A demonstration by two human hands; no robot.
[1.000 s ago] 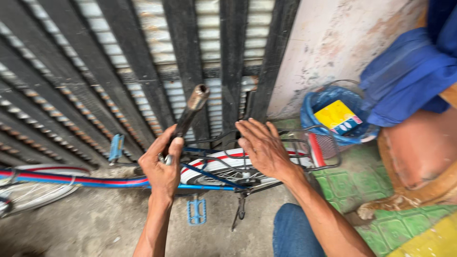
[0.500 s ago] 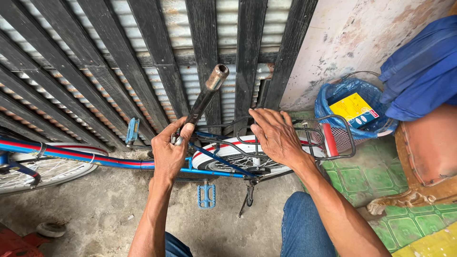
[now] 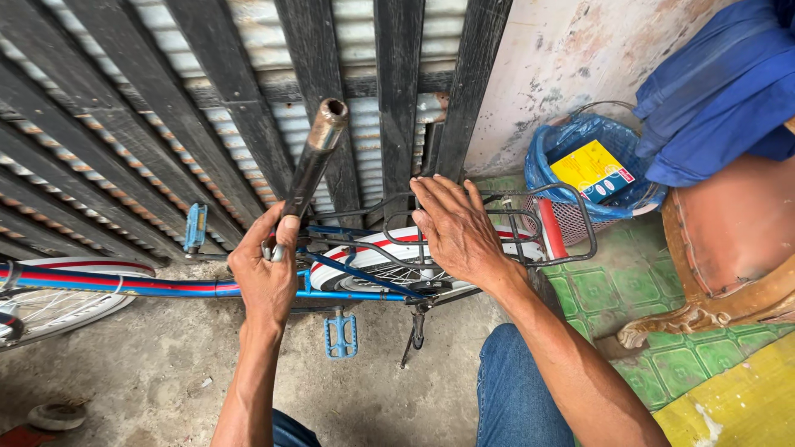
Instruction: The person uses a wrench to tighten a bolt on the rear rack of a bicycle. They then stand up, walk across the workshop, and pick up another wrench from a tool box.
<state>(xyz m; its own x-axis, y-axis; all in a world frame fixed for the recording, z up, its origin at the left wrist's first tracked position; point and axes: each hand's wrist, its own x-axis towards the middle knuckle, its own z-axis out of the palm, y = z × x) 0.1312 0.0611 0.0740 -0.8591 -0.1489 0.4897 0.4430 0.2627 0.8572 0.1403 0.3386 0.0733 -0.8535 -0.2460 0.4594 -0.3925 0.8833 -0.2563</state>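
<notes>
Rusty metal is what we're gripping here: our left hand (image 3: 267,277) is wrapped tight around the lower end of the seat post (image 3: 310,161), a worn brownish tube that sticks up out of the bike frame (image 3: 166,288) and tilts toward the gate, its open hollow top facing us. Thumb and fingers are closed right where the tube meets the blue and red frame, and we can just make out something small and shiny at the clamp under the thumb, hard to tell what exactly. Our right hand (image 3: 455,232) isn't holding anything, it lies flat with fingers spread and a bit apart, palm down on the rear wheel (image 3: 364,263) and the dark wire rear rack (image 3: 530,207), touching both. The bike stands on the bare concrete floor (image 3: 124,372), alongside the black slatted gate (image 3: 207,91) with corrugated sheet behind it. A blue pedal (image 3: 340,334) hangs low near the middle of the floor, another one (image 3: 195,226) pokes up on the gate side, and the kickstand (image 3: 416,329) hangs just beside the low one. Over by the right wall corner sits a blue basket (image 3: 571,136) with a yellow box (image 3: 590,168) in it, and the floor turns to green tiles (image 3: 654,314) there, next to a carved wooden chair leg (image 3: 704,306).
</notes>
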